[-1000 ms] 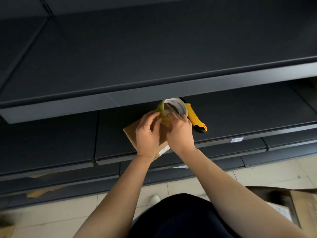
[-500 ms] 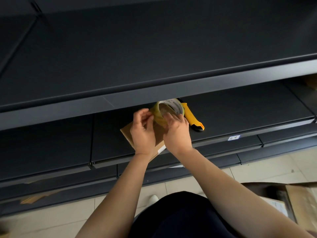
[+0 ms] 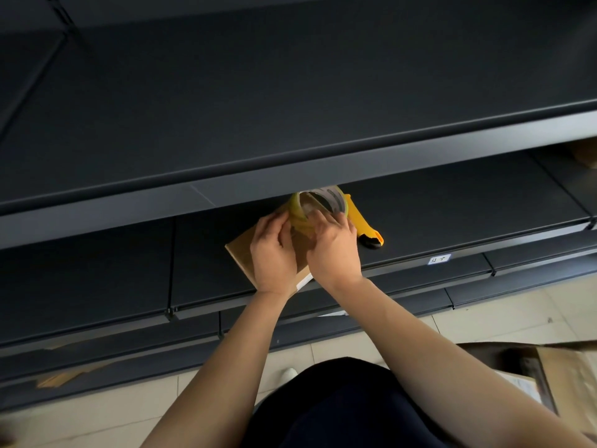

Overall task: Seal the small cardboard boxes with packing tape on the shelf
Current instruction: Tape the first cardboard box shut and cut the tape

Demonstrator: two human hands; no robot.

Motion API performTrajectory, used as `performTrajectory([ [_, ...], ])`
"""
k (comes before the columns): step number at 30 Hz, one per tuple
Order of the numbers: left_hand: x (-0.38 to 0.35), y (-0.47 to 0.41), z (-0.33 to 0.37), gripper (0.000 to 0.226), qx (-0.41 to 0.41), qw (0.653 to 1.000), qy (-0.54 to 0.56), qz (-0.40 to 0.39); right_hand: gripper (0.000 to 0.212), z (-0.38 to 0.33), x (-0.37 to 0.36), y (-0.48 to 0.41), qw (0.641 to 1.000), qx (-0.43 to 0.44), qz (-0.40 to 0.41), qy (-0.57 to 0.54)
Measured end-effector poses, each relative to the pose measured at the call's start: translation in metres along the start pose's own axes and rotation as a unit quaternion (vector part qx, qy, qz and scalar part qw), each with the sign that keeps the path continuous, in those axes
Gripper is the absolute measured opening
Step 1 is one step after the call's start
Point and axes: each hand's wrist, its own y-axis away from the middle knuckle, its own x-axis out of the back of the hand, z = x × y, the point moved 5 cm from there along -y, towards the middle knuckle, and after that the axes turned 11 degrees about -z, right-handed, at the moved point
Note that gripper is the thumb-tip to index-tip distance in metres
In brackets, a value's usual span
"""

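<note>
Head view: the small cardboard box (image 3: 240, 255) lies at the front edge of the shelf (image 3: 452, 221), partly under both hands. The tape roll (image 3: 318, 205) is at the box's 12 o'clock end. The left hand (image 3: 273, 253) has its fingers (image 3: 280, 221) curled, pinching the roll's 9 o'clock side. The right hand (image 3: 334, 250) curls its fingers round the roll's 4 o'clock rim. A yellow knife (image 3: 365, 227) lies at the roll's 4 o'clock.

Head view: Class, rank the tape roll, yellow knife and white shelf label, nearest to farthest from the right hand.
1. tape roll, gripped by the right hand
2. yellow knife, just right of it
3. white shelf label, farther right, shelf edge
</note>
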Motion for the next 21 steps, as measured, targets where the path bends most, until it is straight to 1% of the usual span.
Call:
performTrajectory([
  [4,0.006,-0.003,0.001,0.015,-0.010,1.000,0.008,0.021,0.058,0.001,-0.002,0.002,1.000,-0.004,-0.015,0.006],
  [7,0.006,-0.003,0.003,0.012,-0.011,1.000,0.015,0.025,0.057,0.001,0.001,0.004,1.000,-0.013,-0.012,-0.003],
  [12,0.002,-0.003,0.005,0.012,-0.017,1.000,-0.004,0.004,0.058,0.004,0.001,0.003,1.000,-0.014,-0.003,-0.006],
  [15,0.002,-0.004,0.006,0.014,-0.014,1.000,0.004,-0.007,0.058,0.006,0.001,0.003,1.000,-0.009,-0.001,-0.005],
  [21,0.000,-0.008,0.005,0.012,-0.014,0.999,-0.002,-0.048,0.059,0.015,0.004,0.001,1.000,0.011,-0.008,0.024],
])
